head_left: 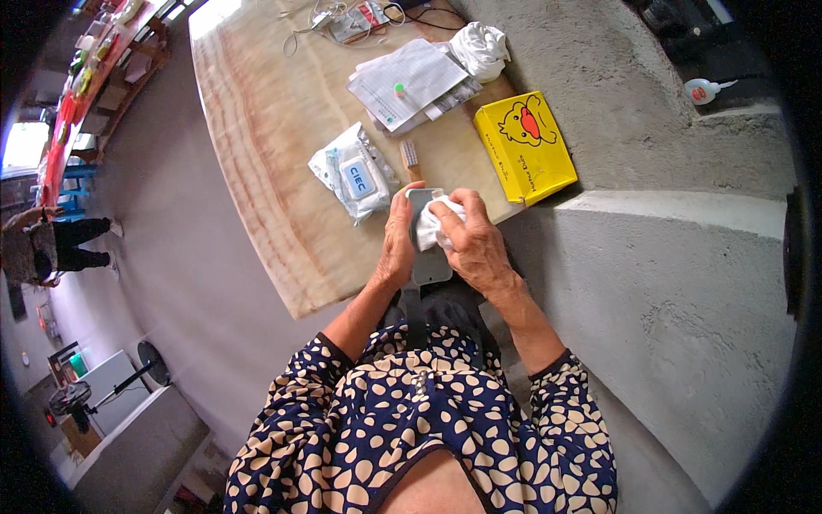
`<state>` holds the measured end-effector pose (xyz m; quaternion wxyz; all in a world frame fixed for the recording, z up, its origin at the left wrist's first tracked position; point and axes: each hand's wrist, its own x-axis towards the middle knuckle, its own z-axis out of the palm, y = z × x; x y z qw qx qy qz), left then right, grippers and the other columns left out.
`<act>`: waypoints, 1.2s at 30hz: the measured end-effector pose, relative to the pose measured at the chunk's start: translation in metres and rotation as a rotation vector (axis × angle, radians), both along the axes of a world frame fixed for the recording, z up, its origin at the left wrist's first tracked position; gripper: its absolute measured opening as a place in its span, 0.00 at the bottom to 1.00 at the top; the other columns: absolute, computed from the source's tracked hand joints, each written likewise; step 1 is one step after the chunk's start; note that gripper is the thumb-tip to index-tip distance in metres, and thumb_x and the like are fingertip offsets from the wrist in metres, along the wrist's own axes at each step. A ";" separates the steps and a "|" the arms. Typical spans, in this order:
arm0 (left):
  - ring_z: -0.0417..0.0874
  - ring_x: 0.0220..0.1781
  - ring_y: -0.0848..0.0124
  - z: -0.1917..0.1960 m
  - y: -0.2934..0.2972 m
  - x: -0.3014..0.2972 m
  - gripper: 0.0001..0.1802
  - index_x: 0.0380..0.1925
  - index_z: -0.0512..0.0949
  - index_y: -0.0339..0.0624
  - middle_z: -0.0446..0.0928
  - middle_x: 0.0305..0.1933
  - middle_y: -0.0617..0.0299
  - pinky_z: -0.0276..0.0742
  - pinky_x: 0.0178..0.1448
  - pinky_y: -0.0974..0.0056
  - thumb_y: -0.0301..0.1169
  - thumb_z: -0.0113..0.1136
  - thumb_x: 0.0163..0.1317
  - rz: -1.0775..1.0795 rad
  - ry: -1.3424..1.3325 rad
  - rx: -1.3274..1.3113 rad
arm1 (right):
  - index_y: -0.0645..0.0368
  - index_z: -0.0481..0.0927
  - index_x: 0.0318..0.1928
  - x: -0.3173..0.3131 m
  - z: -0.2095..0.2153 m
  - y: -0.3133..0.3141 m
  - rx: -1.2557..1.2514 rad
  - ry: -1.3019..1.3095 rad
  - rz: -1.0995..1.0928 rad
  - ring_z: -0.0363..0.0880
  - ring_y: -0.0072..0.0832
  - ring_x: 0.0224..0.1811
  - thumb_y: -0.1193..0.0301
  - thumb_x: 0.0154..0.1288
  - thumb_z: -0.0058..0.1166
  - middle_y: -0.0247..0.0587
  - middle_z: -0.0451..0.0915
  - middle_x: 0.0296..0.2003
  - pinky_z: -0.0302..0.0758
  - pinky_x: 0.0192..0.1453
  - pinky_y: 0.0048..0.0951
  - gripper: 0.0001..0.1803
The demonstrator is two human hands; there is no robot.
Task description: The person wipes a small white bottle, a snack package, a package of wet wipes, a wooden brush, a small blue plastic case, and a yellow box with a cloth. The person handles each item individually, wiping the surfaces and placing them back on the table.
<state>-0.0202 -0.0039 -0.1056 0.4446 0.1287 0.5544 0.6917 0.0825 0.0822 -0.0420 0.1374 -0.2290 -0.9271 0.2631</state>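
Centrally, we grip the grey phone point(428, 257) upright in our left hand point(396, 244), long axis running up-frame, while our right hand point(475, 244) presses a white wipe point(432, 227) against it.

Setting: a plain household room or small home shop, walls of bare rough plaster.
Surface: a marble-patterned desk point(257, 128) ahead of the hands, strewn with papers point(407, 81), a wet-wipe pack point(355, 176), a yellow duck-print box point(524, 146).
Background: far to the left of the hands, shelves point(94, 68) of colourful goods; a standing fan point(81, 398).
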 end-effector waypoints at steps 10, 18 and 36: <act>0.66 0.41 0.76 0.008 -0.004 0.009 0.22 0.53 0.67 0.41 0.69 0.43 0.64 0.64 0.50 0.72 0.42 0.31 0.72 -0.050 0.219 -0.080 | 0.60 0.73 0.47 0.000 -0.002 -0.015 -0.036 -0.219 -0.173 0.73 0.46 0.47 0.82 0.48 0.57 0.47 0.67 0.43 0.75 0.48 0.36 0.22; 0.69 0.53 0.73 -0.001 0.000 0.002 0.30 0.56 0.67 0.42 0.71 0.51 0.62 0.63 0.60 0.68 0.52 0.23 0.71 -0.028 -0.275 0.084 | 0.59 0.72 0.50 -0.012 0.011 -0.004 -0.031 -0.070 -0.102 0.70 0.46 0.49 0.82 0.48 0.56 0.48 0.67 0.45 0.72 0.50 0.36 0.24; 0.74 0.39 0.74 -0.002 -0.002 -0.036 0.20 0.54 0.67 0.56 0.73 0.42 0.65 0.76 0.40 0.66 0.48 0.46 0.66 0.131 -0.214 -0.029 | 0.58 0.78 0.36 0.015 0.013 -0.032 -0.117 -0.304 0.334 0.71 0.41 0.45 0.80 0.41 0.57 0.42 0.70 0.42 0.73 0.48 0.35 0.16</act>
